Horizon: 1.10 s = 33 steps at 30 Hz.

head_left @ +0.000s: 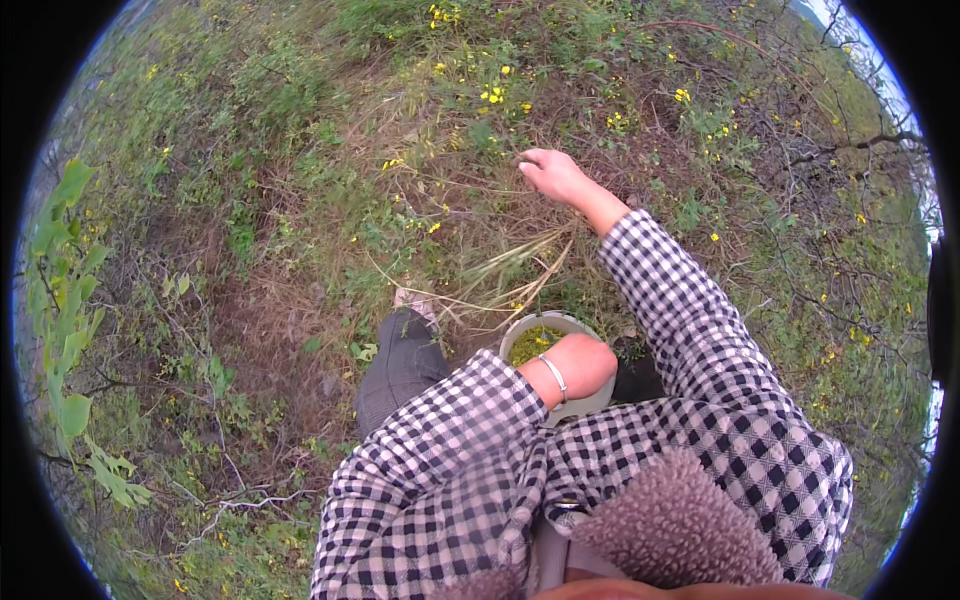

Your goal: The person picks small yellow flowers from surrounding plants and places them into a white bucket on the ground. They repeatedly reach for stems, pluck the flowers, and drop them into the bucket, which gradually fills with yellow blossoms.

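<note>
While right hand reaches grass, bucket lies well behind fingers.

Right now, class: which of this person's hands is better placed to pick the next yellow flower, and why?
Probably the right hand: it is stretched out over the grass near the yellow flowers. The left hand is hidden, its forearm lying against the pale bucket.

The left hand is hidden behind its own wrist, so its grip cannot be told. The wrist covers part of the bucket. The right hand fingertips are blurred.
</note>
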Each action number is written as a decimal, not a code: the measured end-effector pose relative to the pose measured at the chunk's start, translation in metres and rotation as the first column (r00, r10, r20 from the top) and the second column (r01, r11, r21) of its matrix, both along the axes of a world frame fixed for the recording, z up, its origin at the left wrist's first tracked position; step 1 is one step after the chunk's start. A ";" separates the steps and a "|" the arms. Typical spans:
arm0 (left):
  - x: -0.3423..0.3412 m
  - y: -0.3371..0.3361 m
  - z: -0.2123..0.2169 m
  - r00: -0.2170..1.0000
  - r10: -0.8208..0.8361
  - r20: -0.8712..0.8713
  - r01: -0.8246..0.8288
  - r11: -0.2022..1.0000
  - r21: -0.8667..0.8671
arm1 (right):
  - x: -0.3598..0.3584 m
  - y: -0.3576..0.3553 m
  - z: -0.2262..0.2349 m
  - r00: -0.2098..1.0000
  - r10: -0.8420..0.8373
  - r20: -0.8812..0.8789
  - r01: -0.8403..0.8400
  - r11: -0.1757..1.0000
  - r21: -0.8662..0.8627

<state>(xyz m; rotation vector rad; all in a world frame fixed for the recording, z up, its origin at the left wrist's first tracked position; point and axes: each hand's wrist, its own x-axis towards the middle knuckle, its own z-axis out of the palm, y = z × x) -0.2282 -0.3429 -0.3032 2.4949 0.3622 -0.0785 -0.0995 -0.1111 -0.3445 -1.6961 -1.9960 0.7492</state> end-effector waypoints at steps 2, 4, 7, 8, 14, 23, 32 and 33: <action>-0.002 -0.004 0.004 1.000 -0.009 -0.012 0.009 1.000 -0.014 | 0.008 -0.026 0.013 0.995 -0.038 -0.096 0.024 0.990 -0.140; -0.005 -0.008 0.008 0.999 -0.020 -0.047 0.018 0.999 -0.030 | 0.008 -0.050 0.025 0.983 0.034 -0.180 -0.067 0.981 -0.184; -0.008 -0.016 0.011 0.997 -0.022 -0.071 0.019 0.999 -0.042 | 0.005 -0.082 0.040 0.949 0.269 -0.164 -0.298 0.934 -0.198; -0.009 -0.017 0.012 0.996 -0.024 -0.083 0.020 0.999 -0.047 | 0.004 -0.087 0.044 0.957 0.282 -0.073 -0.291 0.936 -0.196; -0.011 -0.015 0.009 0.998 -0.015 -0.065 0.016 1.000 0.003 | -0.010 -0.078 0.053 0.960 0.134 -0.245 -0.169 0.977 -0.129; -0.005 0.003 0.009 0.997 0.015 -0.075 -0.014 1.000 0.012 | -0.009 -0.080 0.029 0.881 0.457 -0.123 -0.462 0.887 -0.015; -0.037 0.059 0.049 0.815 0.509 0.277 -0.579 0.700 0.418 | -0.009 -0.090 0.023 0.856 0.487 -0.173 -0.507 0.857 -0.098; -0.046 0.066 0.046 0.711 0.574 0.406 -0.690 0.680 0.248 | -0.010 -0.090 0.022 0.854 0.504 -0.132 -0.514 0.856 -0.058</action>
